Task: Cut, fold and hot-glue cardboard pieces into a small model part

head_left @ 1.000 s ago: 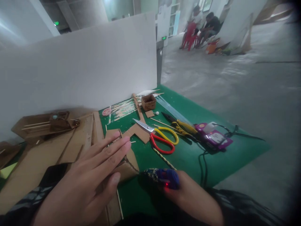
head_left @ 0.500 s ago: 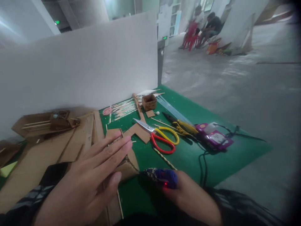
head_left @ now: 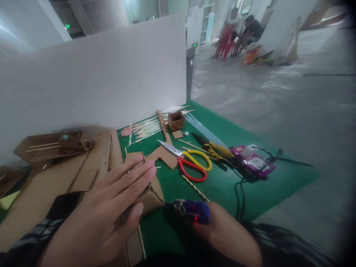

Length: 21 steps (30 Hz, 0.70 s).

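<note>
Since the last frame, both hands hold their places. The left hand [head_left: 111, 207] lies flat, fingers extended, over the folded brown cardboard piece [head_left: 153, 203] on the green worktop [head_left: 222, 189]; the right hand [head_left: 225, 231] grips a blue, red-lit tool [head_left: 201, 210] beside it.

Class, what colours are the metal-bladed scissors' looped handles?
One yellow handle, one red handle; best in head view.

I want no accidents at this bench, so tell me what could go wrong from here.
The blue tool in the right hand points toward the cardboard under the left hand; if it is hot, it could burn skin.
The scissors lie just beyond the left hand, so a careless reach might nick it.
The dark cord near the right hand could snag.
</note>
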Tool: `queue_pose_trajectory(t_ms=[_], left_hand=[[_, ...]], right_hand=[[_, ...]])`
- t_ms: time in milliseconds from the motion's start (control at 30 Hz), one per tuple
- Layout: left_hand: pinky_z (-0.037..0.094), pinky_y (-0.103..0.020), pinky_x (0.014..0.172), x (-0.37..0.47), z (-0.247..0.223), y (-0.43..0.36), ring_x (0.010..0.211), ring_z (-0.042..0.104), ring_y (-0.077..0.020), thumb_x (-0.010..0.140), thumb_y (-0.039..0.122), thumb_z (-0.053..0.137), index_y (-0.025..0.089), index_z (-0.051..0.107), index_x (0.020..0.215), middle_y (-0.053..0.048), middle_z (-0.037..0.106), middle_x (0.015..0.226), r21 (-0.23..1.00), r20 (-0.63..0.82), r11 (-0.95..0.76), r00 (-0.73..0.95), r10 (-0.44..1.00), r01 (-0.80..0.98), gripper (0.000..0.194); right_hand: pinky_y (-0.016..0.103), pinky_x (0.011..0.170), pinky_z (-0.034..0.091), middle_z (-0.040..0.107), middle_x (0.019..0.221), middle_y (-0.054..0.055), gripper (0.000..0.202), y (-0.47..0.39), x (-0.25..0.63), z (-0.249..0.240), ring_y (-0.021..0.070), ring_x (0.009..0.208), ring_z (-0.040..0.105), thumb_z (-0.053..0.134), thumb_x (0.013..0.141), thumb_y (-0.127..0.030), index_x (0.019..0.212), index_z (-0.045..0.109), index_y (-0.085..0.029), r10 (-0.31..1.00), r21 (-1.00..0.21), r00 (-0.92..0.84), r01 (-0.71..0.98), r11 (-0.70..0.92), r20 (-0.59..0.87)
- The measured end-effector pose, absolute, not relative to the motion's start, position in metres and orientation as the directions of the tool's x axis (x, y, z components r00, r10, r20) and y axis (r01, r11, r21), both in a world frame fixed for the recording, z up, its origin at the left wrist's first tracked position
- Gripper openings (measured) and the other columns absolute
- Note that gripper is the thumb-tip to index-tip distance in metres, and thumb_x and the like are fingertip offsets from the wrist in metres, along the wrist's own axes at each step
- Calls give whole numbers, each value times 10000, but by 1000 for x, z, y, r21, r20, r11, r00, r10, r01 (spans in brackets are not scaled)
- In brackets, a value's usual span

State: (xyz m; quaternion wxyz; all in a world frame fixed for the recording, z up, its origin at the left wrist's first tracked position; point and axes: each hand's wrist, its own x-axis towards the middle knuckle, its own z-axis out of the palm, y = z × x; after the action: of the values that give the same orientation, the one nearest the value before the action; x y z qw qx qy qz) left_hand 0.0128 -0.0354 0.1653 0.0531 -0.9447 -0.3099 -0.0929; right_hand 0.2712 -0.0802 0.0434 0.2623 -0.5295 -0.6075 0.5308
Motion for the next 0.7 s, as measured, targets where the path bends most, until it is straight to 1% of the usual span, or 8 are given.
queue_pose_trajectory(t_ms=[167,333,533,700], left_hand=[[170,-309,1226,12,164,-35,1480,190,-205,920,162,476,192,248,1519,61,165,1627,-45,205,-800,790,578,598,642],[165,-300,1227,11,164,-35,1479,191,-197,926,163,474,197,239,1523,70,168,1626,-44,207,-799,788,580,599,642],[151,-288,1231,13,165,-36,1479,189,-189,917,161,481,191,261,1514,71,174,1624,-38,215,-800,787,579,599,637],[171,-302,1230,11,166,-37,1479,193,-194,913,151,480,191,254,1516,53,181,1625,-34,203,-793,781,590,608,645]], right_hand=[[278,768,525,723,673,2,153,-81,271,43,216,756,673,589,756,-183,790,739,-189,916,-917,-301,373,-143,-266],[257,731,519,727,698,-3,172,-81,272,43,200,742,666,579,734,-145,796,733,-190,912,-911,-302,386,-148,-277],[236,700,509,738,763,1,193,-81,272,46,187,751,660,561,739,-132,821,729,-181,905,-910,-319,389,-144,-280],[232,691,506,728,728,-4,186,-80,272,47,185,743,655,563,737,-134,800,730,-187,900,-907,-319,388,-161,-296]])
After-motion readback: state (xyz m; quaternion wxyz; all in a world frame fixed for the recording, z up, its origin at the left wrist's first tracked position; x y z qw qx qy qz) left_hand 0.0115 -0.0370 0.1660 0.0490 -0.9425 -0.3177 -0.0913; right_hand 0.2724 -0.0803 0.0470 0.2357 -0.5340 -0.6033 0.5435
